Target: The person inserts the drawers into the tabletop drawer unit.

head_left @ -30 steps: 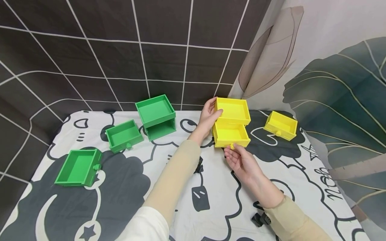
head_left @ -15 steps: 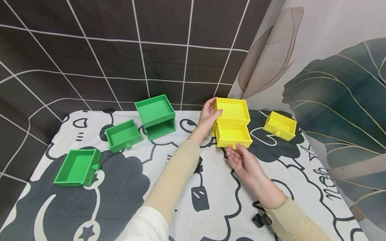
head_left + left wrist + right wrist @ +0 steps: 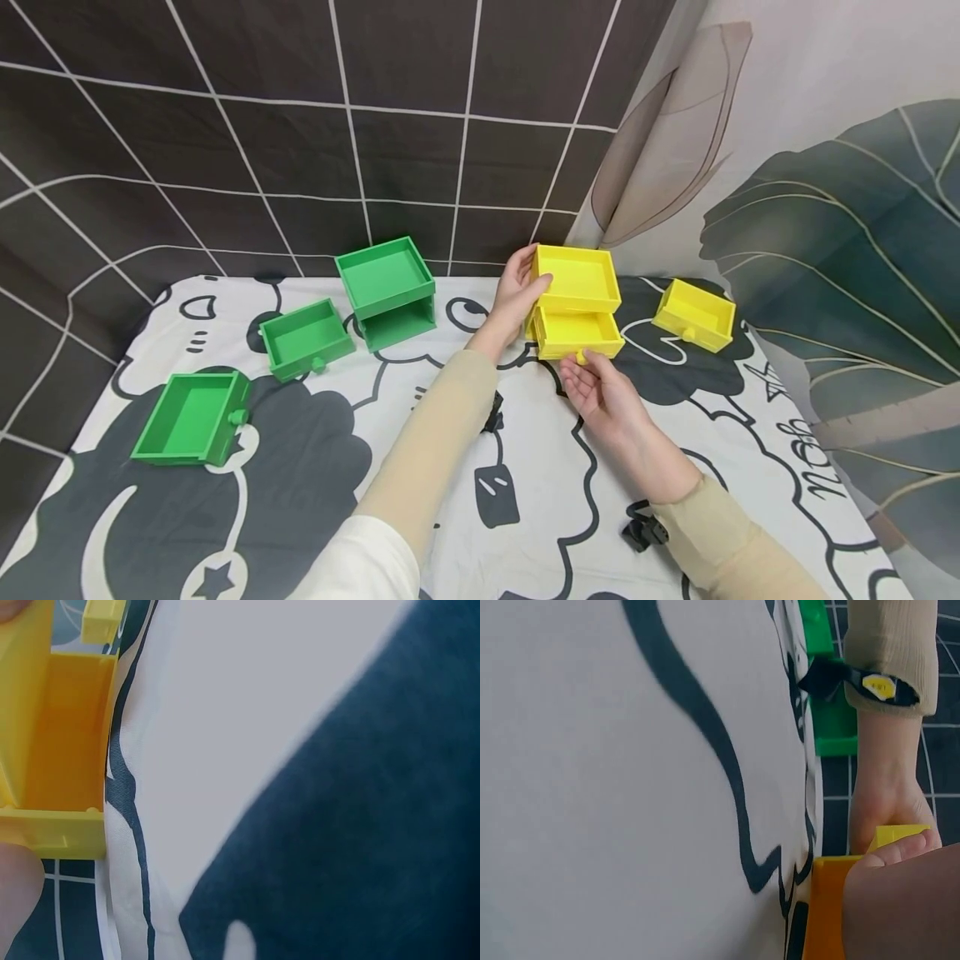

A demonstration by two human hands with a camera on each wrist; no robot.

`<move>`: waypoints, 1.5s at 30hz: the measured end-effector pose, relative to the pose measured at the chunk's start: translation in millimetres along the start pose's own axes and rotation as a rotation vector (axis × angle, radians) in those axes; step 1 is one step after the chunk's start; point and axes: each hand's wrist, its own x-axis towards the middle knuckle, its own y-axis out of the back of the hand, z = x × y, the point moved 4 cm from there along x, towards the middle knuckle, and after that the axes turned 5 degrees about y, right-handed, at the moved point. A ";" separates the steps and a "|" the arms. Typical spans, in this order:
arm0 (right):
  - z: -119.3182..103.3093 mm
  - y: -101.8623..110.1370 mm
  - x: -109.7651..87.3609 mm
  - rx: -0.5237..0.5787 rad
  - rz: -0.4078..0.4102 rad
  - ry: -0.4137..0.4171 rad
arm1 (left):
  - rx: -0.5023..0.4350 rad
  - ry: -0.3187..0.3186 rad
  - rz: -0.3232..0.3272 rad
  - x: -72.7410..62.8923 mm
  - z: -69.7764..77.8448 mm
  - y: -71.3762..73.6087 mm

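A small yellow cabinet [image 3: 576, 279] with a tray-like top stands at the back right of the cloth. My left hand [image 3: 517, 292] grips its left side, thumb over the top rim. A yellow drawer [image 3: 577, 327] sticks out of the cabinet's front, its rear part hidden under the top. My right hand [image 3: 611, 404] pinches the drawer's round knob [image 3: 581, 357] between thumb and forefinger. In the left wrist view the cabinet's inside [image 3: 75, 735] shows orange in shade. Most of the right wrist view's lower right is covered by the right hand [image 3: 904, 907].
A second yellow drawer [image 3: 696, 314] lies to the right. Left of the hands stand a green cabinet [image 3: 386, 279] with a bare slot and two green drawers, one near [image 3: 191, 417] and one farther back [image 3: 306, 337]. A dark gridded cloth [image 3: 285, 142] hangs behind.
The right hand has shifted the yellow drawer slightly right, then pushed it a little farther back into the cabinet. The left hand has kept its grip; the green pieces have stayed put.
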 end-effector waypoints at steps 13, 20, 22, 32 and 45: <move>2.4 -5.2 2.4 0.115 -0.007 -0.079 | 0.005 -0.009 -0.004 -0.5 -0.5 0.8; -0.8 -9.3 10.1 0.134 -0.008 -0.070 | 0.006 -0.011 0.007 -0.1 -1.2 0.3; -1.8 -10.9 12.9 0.137 -0.012 -0.080 | 0.005 -0.011 0.009 0.1 -1.4 0.1; -10.3 -16.6 29.4 0.168 -0.003 -0.093 | 0.011 -0.011 0.009 0.0 -0.1 -0.5; -15.0 -20.6 41.0 0.173 0.035 -0.102 | 0.018 -0.010 0.011 -0.3 0.7 -1.1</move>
